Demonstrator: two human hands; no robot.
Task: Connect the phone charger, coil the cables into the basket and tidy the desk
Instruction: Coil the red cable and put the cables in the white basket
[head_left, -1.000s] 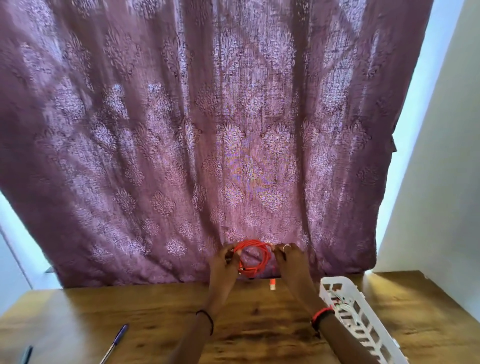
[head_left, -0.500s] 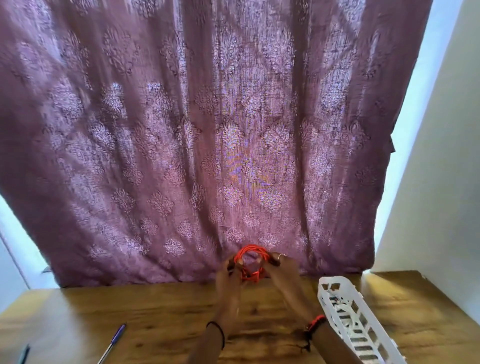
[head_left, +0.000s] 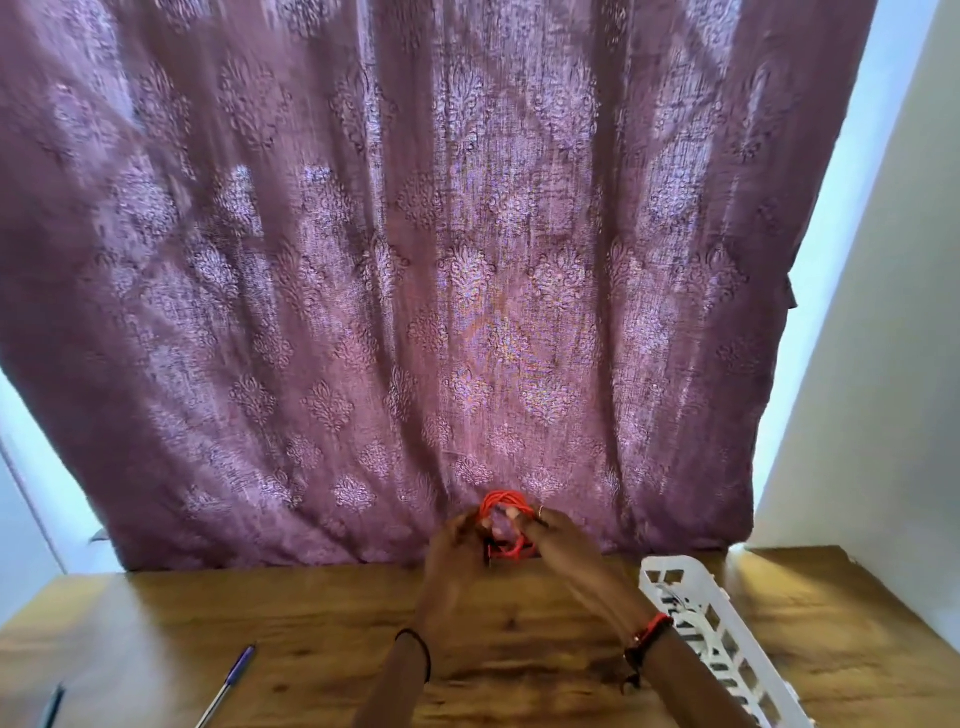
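Note:
A red cable (head_left: 503, 503) wound into a small coil is held up above the far side of the wooden desk (head_left: 311, 623), in front of the curtain. My left hand (head_left: 457, 540) grips the coil's left side and my right hand (head_left: 558, 535) grips its right side, fingers curled round the loops. The hands are close together and blurred. A white slotted plastic basket (head_left: 691, 587) stands on the desk to the right of my right forearm; its inside is mostly hidden.
A purple patterned curtain (head_left: 415, 260) hangs right behind the desk. A blue pen (head_left: 228, 680) lies at the front left, and a dark pen (head_left: 52, 706) at the left edge. A white wall (head_left: 883, 364) closes off the right side.
My hands have come closer together, squeezing the red coil from a wide loop into a smaller, tighter bundle. The dangling white plug end is out of sight now.

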